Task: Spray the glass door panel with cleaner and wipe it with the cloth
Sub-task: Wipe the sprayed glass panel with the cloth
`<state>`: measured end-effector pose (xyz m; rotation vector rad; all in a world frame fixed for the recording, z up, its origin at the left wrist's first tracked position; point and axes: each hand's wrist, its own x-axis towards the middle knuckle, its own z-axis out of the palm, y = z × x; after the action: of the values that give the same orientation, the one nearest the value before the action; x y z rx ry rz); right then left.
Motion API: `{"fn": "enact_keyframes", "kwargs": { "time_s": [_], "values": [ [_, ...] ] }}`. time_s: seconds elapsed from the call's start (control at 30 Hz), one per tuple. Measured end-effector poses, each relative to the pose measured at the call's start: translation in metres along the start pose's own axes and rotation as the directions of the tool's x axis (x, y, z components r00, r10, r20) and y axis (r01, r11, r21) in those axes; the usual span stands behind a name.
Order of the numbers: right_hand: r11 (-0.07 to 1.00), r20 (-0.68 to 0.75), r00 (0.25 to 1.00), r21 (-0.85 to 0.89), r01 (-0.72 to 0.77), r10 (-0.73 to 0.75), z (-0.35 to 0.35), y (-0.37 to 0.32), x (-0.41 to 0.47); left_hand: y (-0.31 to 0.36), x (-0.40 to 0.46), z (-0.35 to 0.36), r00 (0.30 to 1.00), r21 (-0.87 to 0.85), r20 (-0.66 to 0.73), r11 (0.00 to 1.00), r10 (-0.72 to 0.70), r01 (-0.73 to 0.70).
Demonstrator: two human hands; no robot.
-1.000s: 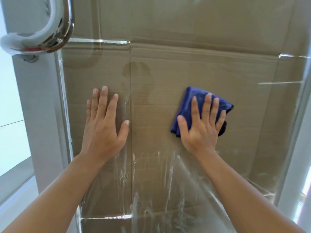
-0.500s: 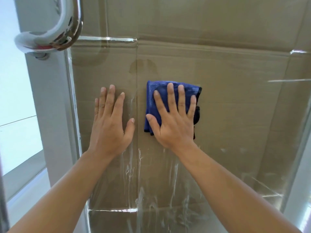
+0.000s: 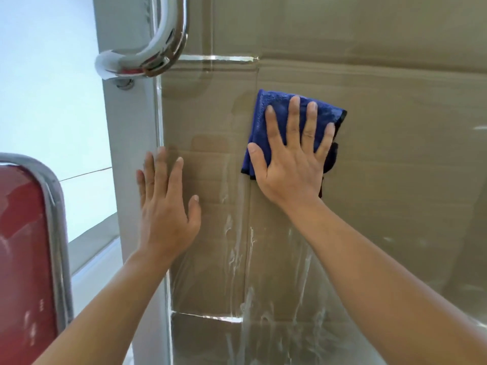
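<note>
Cloth point(image 3: 279, 114) folded, blue with dark edging, pressed flat to my glass door panel point(image 3: 395, 180) under my right hand point(image 3: 292, 164), fingers straight and spread, left hand point(image 3: 166, 206) flat on wet-streaked glass, fingers extended, holding nothing.

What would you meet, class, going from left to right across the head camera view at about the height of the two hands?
Red panel with a metal rim → white door frame → left hand, flat on the glass door panel → right hand, pressing the blue cloth to the glass.
</note>
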<state>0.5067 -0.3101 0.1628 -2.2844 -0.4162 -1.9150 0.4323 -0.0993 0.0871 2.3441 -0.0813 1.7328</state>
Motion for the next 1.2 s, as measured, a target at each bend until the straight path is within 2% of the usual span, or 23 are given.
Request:
{"fn": "enact_keyframes", "kwargs": {
  "time_s": [0.17, 0.27, 0.33, 0.4, 0.5, 0.7, 0.83, 0.9, 1.07, 1.2],
  "values": [
    [0.953, 0.034, 0.953, 0.041, 0.300, -0.301, 0.011, -0.031, -0.034, -0.016, -0.010, 0.000, 0.999, -0.001, -0.016, 0.999, -0.042, 0.042],
    [0.928, 0.010, 0.929, 0.040, 0.369, -0.370, 0.015, -0.019, -0.056, -0.027, -0.017, 0.001, 0.998, -0.004, -0.038, 0.998, -0.057, 0.057],
    [0.956, -0.033, 0.956, 0.028, 0.292, -0.291, 0.015, -0.009, -0.056, -0.036, -0.022, 0.002, 0.998, 0.006, -0.036, 0.999, -0.049, 0.049],
    [0.991, -0.056, 0.989, 0.009, 0.136, -0.135, 0.013, -0.009, -0.046, -0.044, -0.028, 0.002, 1.000, 0.020, -0.019, 1.000, -0.017, 0.017],
    [1.000, -0.046, 0.999, 0.025, -0.009, 0.011, 0.010, -0.030, -0.024, -0.049, -0.034, 0.001, 1.000, 0.031, 0.004, 0.999, 0.008, -0.008],
    [0.991, -0.046, 0.994, 0.079, 0.104, -0.100, 0.017, -0.081, -0.022, -0.053, -0.044, -0.002, 0.999, 0.018, 0.036, 1.000, 0.021, -0.021],
    [0.973, 0.001, 0.977, 0.090, 0.213, -0.214, 0.023, -0.082, -0.055, -0.055, -0.050, -0.001, 0.999, 0.013, 0.027, 0.999, 0.035, -0.035],
    [0.974, -0.016, 0.978, 0.081, 0.211, -0.210, 0.025, -0.073, -0.072, -0.053, -0.052, 0.000, 0.999, 0.013, 0.020, 0.999, 0.035, -0.036],
    [1.000, -0.064, 0.998, 0.003, -0.014, 0.014, 0.022, -0.012, -0.100, -0.044, -0.052, 0.005, 1.000, -0.025, 0.016, 1.000, -0.002, 0.002],
    [0.966, -0.068, 0.965, -0.019, -0.256, 0.254, 0.018, 0.025, -0.112, -0.039, -0.052, 0.008, 0.999, -0.046, -0.005, 0.998, -0.039, 0.038]
  ]
}}
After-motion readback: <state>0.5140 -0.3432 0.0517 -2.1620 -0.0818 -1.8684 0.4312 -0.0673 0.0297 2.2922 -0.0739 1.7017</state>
